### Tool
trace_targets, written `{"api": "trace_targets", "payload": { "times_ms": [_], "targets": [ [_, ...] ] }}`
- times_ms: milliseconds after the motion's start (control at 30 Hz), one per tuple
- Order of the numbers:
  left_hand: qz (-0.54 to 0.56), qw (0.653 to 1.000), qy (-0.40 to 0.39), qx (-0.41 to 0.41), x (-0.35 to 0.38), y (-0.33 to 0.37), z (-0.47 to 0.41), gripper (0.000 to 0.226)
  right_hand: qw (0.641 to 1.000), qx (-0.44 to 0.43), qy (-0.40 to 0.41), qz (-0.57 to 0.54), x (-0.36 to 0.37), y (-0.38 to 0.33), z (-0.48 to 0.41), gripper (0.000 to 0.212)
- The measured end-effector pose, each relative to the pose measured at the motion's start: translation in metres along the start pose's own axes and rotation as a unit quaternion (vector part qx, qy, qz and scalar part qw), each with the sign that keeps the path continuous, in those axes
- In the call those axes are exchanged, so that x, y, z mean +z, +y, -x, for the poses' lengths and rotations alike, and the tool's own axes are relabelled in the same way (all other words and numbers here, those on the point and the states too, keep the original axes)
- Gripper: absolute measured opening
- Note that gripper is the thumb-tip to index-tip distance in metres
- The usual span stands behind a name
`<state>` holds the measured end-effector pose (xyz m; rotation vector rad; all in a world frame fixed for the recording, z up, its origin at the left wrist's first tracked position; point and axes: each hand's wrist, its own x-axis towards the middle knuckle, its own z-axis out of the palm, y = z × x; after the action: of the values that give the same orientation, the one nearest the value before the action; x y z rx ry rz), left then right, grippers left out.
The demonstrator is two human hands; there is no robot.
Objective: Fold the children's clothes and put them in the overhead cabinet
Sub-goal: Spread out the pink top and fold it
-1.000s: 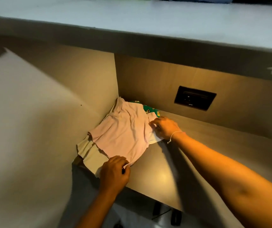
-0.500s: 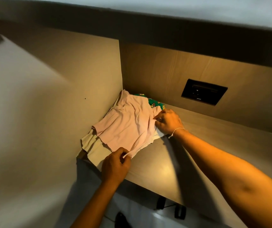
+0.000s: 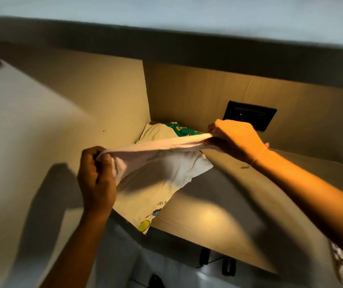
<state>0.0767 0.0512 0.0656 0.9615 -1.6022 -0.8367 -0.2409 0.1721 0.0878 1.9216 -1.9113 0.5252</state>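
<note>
A pale pink child's garment (image 3: 162, 146) is stretched in the air between both hands, just above the cabinet shelf (image 3: 218, 213). My left hand (image 3: 95, 175) grips its near end, my right hand (image 3: 235, 140) grips its far end. Under it lies a cream printed shirt (image 3: 145, 200) with small lettering and a yellow shape, its corner hanging over the shelf's front edge. Behind, in the back left corner, a green patterned garment (image 3: 180, 129) lies flat on the pile.
The left side wall (image 3: 83, 104) of the cabinet stands close to the pile. A black socket plate (image 3: 249, 117) sits on the back panel behind my right hand. A white slab (image 3: 166, 9) spans overhead. Bare shelf extends to the right.
Both hands have lifted the pink garment off the pile and pulled it taut between them. The cream printed shirt underneath is now exposed.
</note>
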Motion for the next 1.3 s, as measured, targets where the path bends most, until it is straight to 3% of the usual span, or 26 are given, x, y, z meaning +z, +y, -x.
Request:
{"api": "trace_targets", "payload": {
  "times_ms": [100,200,333,433,567,667,767,867,933,1000,1133,1233,1300],
  "targets": [
    [-0.013,0.998,-0.061,0.018,0.006,0.020,-0.017,0.010,0.997,0.034,-0.007,-0.069,-0.040,0.019,0.029,0.016],
    [-0.050,0.986,-0.157,0.036,0.047,0.029,-0.036,0.003,0.957,0.195,0.024,-0.213,-0.063,0.045,0.050,0.014],
    [-0.025,0.963,-0.266,0.010,0.126,0.045,-0.053,0.005,0.905,0.357,0.068,-0.219,-0.075,0.088,0.078,0.019],
    [0.010,0.955,-0.293,0.030,0.165,0.084,-0.044,0.006,0.883,0.392,0.164,-0.199,-0.106,0.093,0.099,0.013],
    [0.054,0.952,-0.276,0.123,0.152,0.121,-0.012,0.009,0.882,0.380,0.238,-0.146,-0.159,0.064,0.149,0.028],
    [0.051,0.937,-0.302,0.170,0.130,0.094,0.026,0.008,0.884,0.413,0.175,-0.131,-0.154,0.031,0.216,0.039],
    [-0.058,0.904,-0.390,0.163,0.123,0.023,0.066,0.013,0.890,0.420,0.047,-0.170,-0.109,-0.007,0.280,0.036],
    [-0.225,0.827,-0.495,0.143,0.120,-0.039,0.099,0.019,0.887,0.411,-0.156,-0.141,-0.069,-0.033,0.323,0.037],
    [-0.272,0.785,-0.523,0.190,0.114,-0.054,0.112,0.031,0.871,0.406,-0.244,-0.133,-0.067,-0.046,0.333,0.048],
    [-0.258,0.786,-0.526,0.199,0.114,-0.052,0.113,0.037,0.854,0.433,-0.247,-0.149,-0.073,-0.053,0.327,0.058],
    [-0.288,0.770,-0.521,0.228,0.168,-0.033,0.109,0.061,0.847,0.500,-0.127,-0.131,-0.046,-0.033,0.298,0.073],
    [-0.295,0.737,-0.550,0.261,0.229,-0.024,0.114,0.086,0.844,0.500,-0.182,-0.064,-0.003,-0.003,0.273,0.067],
    [-0.325,0.718,-0.551,0.276,0.253,-0.036,0.116,0.091,0.844,0.488,-0.224,-0.006,0.018,0.016,0.269,0.063]
  ]
}}
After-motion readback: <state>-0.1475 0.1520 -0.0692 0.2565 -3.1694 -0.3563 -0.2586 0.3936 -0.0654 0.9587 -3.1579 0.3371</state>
